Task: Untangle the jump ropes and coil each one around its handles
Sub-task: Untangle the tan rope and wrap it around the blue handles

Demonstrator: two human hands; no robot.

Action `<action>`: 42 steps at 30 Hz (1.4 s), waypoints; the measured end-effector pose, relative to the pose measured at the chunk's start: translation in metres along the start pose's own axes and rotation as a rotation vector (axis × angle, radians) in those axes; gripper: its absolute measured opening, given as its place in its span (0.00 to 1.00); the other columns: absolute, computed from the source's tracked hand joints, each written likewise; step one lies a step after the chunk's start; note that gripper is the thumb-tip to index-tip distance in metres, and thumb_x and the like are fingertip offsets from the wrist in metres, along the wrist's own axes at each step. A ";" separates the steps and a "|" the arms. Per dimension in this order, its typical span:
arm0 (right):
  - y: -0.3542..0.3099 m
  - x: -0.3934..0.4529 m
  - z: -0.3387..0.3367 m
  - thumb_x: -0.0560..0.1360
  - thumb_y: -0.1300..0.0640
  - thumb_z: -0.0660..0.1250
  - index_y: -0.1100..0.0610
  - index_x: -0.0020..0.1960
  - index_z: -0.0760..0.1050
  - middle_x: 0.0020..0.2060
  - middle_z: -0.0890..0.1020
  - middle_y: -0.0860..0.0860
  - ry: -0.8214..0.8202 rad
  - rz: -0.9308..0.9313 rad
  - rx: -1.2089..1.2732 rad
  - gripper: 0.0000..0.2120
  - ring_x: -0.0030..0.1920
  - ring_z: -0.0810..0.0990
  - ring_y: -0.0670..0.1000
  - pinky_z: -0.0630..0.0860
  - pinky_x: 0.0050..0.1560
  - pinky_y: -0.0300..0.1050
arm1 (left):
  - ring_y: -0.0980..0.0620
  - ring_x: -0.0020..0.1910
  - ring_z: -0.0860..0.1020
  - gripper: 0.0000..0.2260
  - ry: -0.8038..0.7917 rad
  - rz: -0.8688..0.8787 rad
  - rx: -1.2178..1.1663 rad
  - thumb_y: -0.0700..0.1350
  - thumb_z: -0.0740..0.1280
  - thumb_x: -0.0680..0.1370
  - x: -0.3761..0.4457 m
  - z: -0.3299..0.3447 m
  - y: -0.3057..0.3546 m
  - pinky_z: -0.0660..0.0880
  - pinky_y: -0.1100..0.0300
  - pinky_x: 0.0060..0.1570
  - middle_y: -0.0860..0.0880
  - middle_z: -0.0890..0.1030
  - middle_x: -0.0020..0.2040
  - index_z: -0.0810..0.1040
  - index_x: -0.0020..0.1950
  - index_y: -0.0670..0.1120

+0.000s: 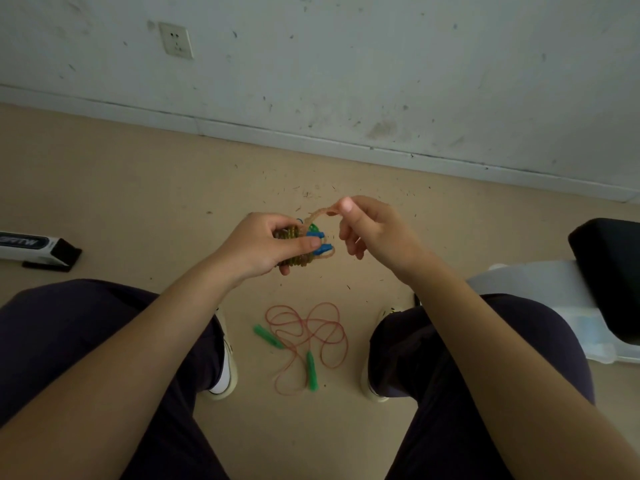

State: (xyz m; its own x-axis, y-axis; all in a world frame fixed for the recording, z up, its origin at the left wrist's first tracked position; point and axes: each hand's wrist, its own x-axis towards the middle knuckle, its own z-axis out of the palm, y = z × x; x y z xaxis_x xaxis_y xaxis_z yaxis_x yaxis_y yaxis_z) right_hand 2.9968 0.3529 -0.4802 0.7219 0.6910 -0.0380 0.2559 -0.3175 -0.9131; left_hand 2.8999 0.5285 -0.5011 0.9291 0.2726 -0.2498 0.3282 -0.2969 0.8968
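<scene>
Seated person, knees apart, both hands raised over a tan floor point(121, 188).

Wound jump rope point(300, 244): a tight bundle of translucent amber-tan cord wrapped in close turns around blue handles point(320, 242). Long axis of the bundle runs roughly left to right; the blue handle tips point right, toward the right hand. Turns lie side by side across that axis. A green bit shows at the far edge of the bundle; what it belongs to is unclear.

Left hand point(266, 245): fingers curled round the bundle, thumb pressed flat along its near side. Firm grip.

Right hand point(375, 232): thumb and forefinger pinch the free end of the cord, which arcs up and over from the bundle. Other fingers hang loosely curled, holding nothing.

Second jump rope point(306, 336): lies on the floor directly below the wound bundle, between the two shoes. Thin red cord in loose overlapping loops, uncoiled. Two green handles point(268, 336), one at the left of the loops pointing down-right, one lower, nearly upright in the view.

Left of the bundle, by the frame edge: a white and black device point(38, 249) on the floor. Right of it: a black seat point(609, 268) over clear plastic.
</scene>
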 end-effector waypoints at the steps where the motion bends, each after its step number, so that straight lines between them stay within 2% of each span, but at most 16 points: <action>1: 0.000 0.000 0.000 0.74 0.35 0.59 0.59 0.55 0.78 0.35 0.78 0.52 0.022 0.006 0.007 0.28 0.32 0.76 0.48 0.75 0.32 0.40 | 0.55 0.27 0.78 0.13 0.001 -0.001 0.005 0.53 0.76 0.73 0.000 0.000 0.000 0.66 0.69 0.22 0.53 0.83 0.36 0.84 0.55 0.49; 6: 0.001 0.001 -0.002 0.76 0.43 0.66 0.54 0.53 0.79 0.38 0.81 0.56 0.031 0.047 -0.015 0.15 0.33 0.78 0.50 0.78 0.35 0.45 | 0.54 0.28 0.78 0.13 0.009 -0.004 0.002 0.54 0.76 0.72 0.001 -0.001 -0.001 0.66 0.69 0.22 0.53 0.83 0.34 0.84 0.53 0.50; 8: 0.000 0.000 -0.004 0.71 0.45 0.72 0.56 0.54 0.80 0.38 0.83 0.56 -0.019 0.069 -0.012 0.18 0.33 0.79 0.51 0.78 0.36 0.47 | 0.53 0.28 0.78 0.13 0.016 -0.004 -0.008 0.54 0.76 0.72 0.001 -0.003 -0.002 0.66 0.68 0.22 0.53 0.83 0.32 0.84 0.53 0.50; 10: -0.001 0.001 -0.007 0.70 0.51 0.75 0.58 0.54 0.80 0.37 0.84 0.54 -0.072 0.101 -0.021 0.17 0.33 0.80 0.51 0.79 0.36 0.47 | 0.53 0.29 0.79 0.13 0.024 -0.002 -0.018 0.55 0.76 0.72 0.002 -0.004 -0.003 0.66 0.67 0.22 0.53 0.83 0.32 0.85 0.53 0.51; 12: -0.001 0.001 -0.010 0.71 0.59 0.76 0.59 0.53 0.81 0.37 0.84 0.54 -0.110 0.115 -0.046 0.12 0.34 0.82 0.50 0.81 0.38 0.45 | 0.52 0.29 0.79 0.14 0.036 -0.004 -0.035 0.55 0.76 0.72 0.003 -0.006 -0.004 0.66 0.65 0.22 0.53 0.83 0.32 0.84 0.54 0.51; 15: 0.002 0.001 -0.011 0.73 0.62 0.74 0.57 0.50 0.81 0.38 0.85 0.53 -0.129 0.104 -0.168 0.07 0.35 0.84 0.50 0.82 0.41 0.46 | 0.52 0.30 0.79 0.15 0.063 -0.011 -0.058 0.56 0.76 0.72 0.004 -0.010 -0.005 0.66 0.63 0.23 0.51 0.84 0.33 0.84 0.54 0.51; 17: 0.005 0.001 -0.010 0.74 0.62 0.72 0.57 0.49 0.81 0.38 0.85 0.53 -0.138 0.098 -0.270 0.05 0.34 0.83 0.48 0.82 0.41 0.47 | 0.51 0.30 0.80 0.16 0.076 -0.015 -0.067 0.57 0.76 0.71 0.004 -0.011 -0.004 0.66 0.62 0.24 0.48 0.85 0.36 0.84 0.54 0.50; 19: 0.005 0.001 -0.008 0.75 0.62 0.70 0.58 0.49 0.81 0.37 0.84 0.53 -0.154 0.093 -0.258 0.03 0.33 0.82 0.46 0.82 0.40 0.46 | 0.52 0.30 0.79 0.15 0.077 -0.014 -0.050 0.56 0.75 0.72 0.004 -0.011 -0.004 0.67 0.62 0.23 0.49 0.85 0.35 0.84 0.54 0.50; 23: 0.006 0.000 -0.007 0.77 0.63 0.68 0.61 0.51 0.80 0.40 0.84 0.58 -0.120 0.094 -0.090 0.04 0.37 0.84 0.53 0.83 0.42 0.48 | 0.52 0.30 0.79 0.15 0.090 -0.019 -0.045 0.56 0.76 0.72 0.004 -0.009 -0.005 0.67 0.63 0.23 0.49 0.85 0.35 0.84 0.54 0.49; 26: 0.006 0.002 -0.004 0.80 0.64 0.63 0.61 0.58 0.76 0.46 0.84 0.60 -0.044 0.107 0.073 0.08 0.37 0.84 0.56 0.82 0.40 0.48 | 0.53 0.29 0.79 0.17 0.092 -0.029 -0.019 0.57 0.76 0.71 0.005 -0.010 -0.006 0.67 0.64 0.22 0.50 0.85 0.36 0.84 0.55 0.50; 28: 0.004 0.002 -0.004 0.83 0.58 0.58 0.60 0.61 0.75 0.49 0.83 0.59 -0.009 0.130 0.170 0.11 0.39 0.83 0.57 0.82 0.41 0.49 | 0.54 0.28 0.78 0.16 0.081 -0.021 0.000 0.56 0.76 0.71 0.004 -0.008 -0.005 0.66 0.67 0.22 0.51 0.84 0.35 0.84 0.55 0.49; 31: 0.002 0.001 -0.004 0.83 0.44 0.52 0.59 0.59 0.77 0.49 0.82 0.58 0.005 0.157 0.222 0.22 0.41 0.83 0.57 0.81 0.41 0.51 | 0.56 0.27 0.78 0.14 0.056 0.011 0.050 0.55 0.76 0.72 0.003 -0.006 -0.004 0.71 0.66 0.26 0.52 0.85 0.37 0.84 0.54 0.50; 33: 0.002 0.001 -0.001 0.79 0.38 0.54 0.58 0.54 0.78 0.48 0.82 0.57 0.027 0.129 0.142 0.25 0.41 0.83 0.56 0.82 0.39 0.49 | 0.53 0.29 0.80 0.15 0.023 0.036 0.078 0.55 0.76 0.71 0.002 -0.005 -0.005 0.77 0.60 0.32 0.52 0.85 0.39 0.84 0.54 0.51; 36: 0.006 0.004 0.002 0.76 0.42 0.64 0.62 0.45 0.78 0.42 0.82 0.56 0.078 0.083 0.045 0.22 0.41 0.84 0.55 0.82 0.38 0.49 | 0.47 0.33 0.83 0.16 -0.012 0.046 0.063 0.55 0.77 0.71 0.003 -0.004 -0.007 0.80 0.52 0.36 0.50 0.86 0.40 0.84 0.55 0.51; 39: 0.012 0.006 -0.003 0.74 0.46 0.71 0.64 0.40 0.80 0.35 0.84 0.55 0.101 0.075 -0.007 0.19 0.39 0.83 0.58 0.83 0.40 0.51 | 0.53 0.29 0.80 0.15 0.040 0.027 0.068 0.56 0.76 0.71 0.004 -0.007 -0.007 0.72 0.64 0.28 0.51 0.86 0.38 0.84 0.55 0.51; 42: 0.011 0.005 -0.007 0.72 0.50 0.73 0.64 0.41 0.82 0.36 0.84 0.59 0.075 0.068 0.052 0.16 0.37 0.83 0.59 0.83 0.41 0.50 | 0.54 0.28 0.79 0.15 0.111 0.000 0.031 0.56 0.76 0.71 0.004 -0.012 -0.005 0.67 0.69 0.23 0.51 0.84 0.36 0.84 0.53 0.50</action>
State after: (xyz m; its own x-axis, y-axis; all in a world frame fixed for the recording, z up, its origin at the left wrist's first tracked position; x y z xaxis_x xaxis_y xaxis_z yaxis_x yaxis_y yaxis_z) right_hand 3.0075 0.3486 -0.4874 0.7833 0.6175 -0.0720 0.1719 -0.3264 -0.9295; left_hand 2.9001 0.5417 -0.5022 0.9052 0.3718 -0.2060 0.3348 -0.3248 0.8845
